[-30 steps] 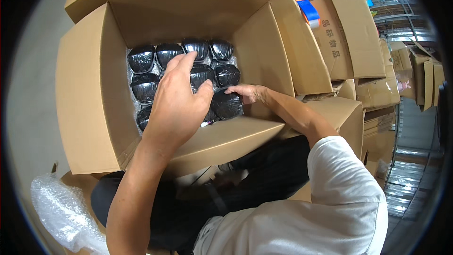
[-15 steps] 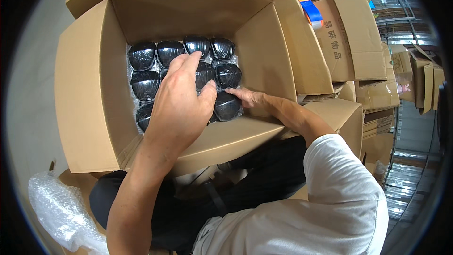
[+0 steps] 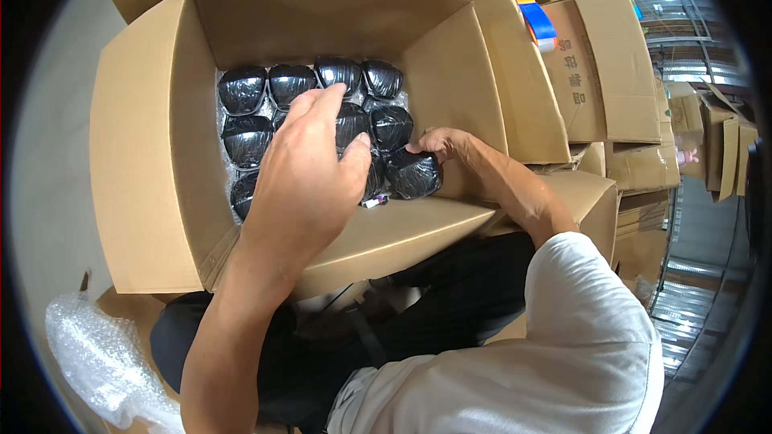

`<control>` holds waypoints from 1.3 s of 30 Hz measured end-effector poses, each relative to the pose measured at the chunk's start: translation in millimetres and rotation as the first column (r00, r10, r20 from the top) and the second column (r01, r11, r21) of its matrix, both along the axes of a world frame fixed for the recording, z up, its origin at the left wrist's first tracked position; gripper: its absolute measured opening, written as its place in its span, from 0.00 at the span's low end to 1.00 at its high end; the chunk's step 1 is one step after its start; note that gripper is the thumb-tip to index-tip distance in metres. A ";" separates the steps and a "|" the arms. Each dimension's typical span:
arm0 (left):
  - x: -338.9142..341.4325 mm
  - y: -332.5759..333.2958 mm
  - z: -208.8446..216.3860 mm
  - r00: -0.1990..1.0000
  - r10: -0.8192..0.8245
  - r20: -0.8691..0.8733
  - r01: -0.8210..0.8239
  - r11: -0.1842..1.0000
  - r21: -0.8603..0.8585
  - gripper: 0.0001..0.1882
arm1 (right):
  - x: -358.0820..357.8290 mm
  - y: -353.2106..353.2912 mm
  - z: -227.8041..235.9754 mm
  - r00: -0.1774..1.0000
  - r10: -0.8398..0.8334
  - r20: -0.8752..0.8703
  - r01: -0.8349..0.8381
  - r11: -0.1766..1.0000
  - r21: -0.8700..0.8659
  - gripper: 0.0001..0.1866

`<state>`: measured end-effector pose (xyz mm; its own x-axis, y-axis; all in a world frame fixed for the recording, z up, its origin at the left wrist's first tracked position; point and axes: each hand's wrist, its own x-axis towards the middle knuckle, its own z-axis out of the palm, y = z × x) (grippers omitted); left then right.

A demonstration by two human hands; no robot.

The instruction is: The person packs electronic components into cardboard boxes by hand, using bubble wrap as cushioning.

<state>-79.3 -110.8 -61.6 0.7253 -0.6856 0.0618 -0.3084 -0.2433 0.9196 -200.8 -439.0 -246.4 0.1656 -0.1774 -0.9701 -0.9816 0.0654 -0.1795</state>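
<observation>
My right hand (image 3: 438, 141) grips the near right one of several black rounded objects, a black wrapped object (image 3: 414, 173), by its right upper side, thumb on top. That piece is raised and tilted off the others, close to the wall of an open cardboard box (image 3: 450, 72). Above the middle of the box hangs my left hand (image 3: 310, 165), fingers stretched and thumb apart, holding nothing. It hides part of the rows of glossy black objects (image 3: 248, 141) in clear wrap, which lie on bubble wrap. A small white and purple piece (image 3: 375, 202) shows below the raised object.
Crumpled bubble wrap (image 3: 104, 358) lies at the lower left by my leg. To the right stand more cardboard boxes (image 3: 623, 68), with a blue and orange tape dispenser (image 3: 537, 22) on one. The box's left flap (image 3: 137, 153) spreads outward.
My right hand has lifted the near right black object and shifted it to the right, uncovering the small white and purple piece. The left hand has hardly moved.
</observation>
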 end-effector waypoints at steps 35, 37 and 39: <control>-2.2 53.7 40.7 0.946 0.135 0.294 -0.099 0.986 -0.133 0.23 | 7.1 125.4 -62.6 -0.288 0.958 -0.008 -0.660 -0.204 -0.723 0.41; -12.5 47.8 39.2 0.929 0.130 0.346 -0.133 0.991 -0.016 0.24 | 11.3 121.2 -52.2 -0.345 0.936 0.075 -0.645 -0.179 -0.743 0.35; -20.4 39.2 43.8 0.918 0.222 0.328 -0.175 0.970 -0.167 0.18 | 4.9 91.4 -39.5 -0.344 0.924 0.168 -0.668 -0.115 -0.736 0.38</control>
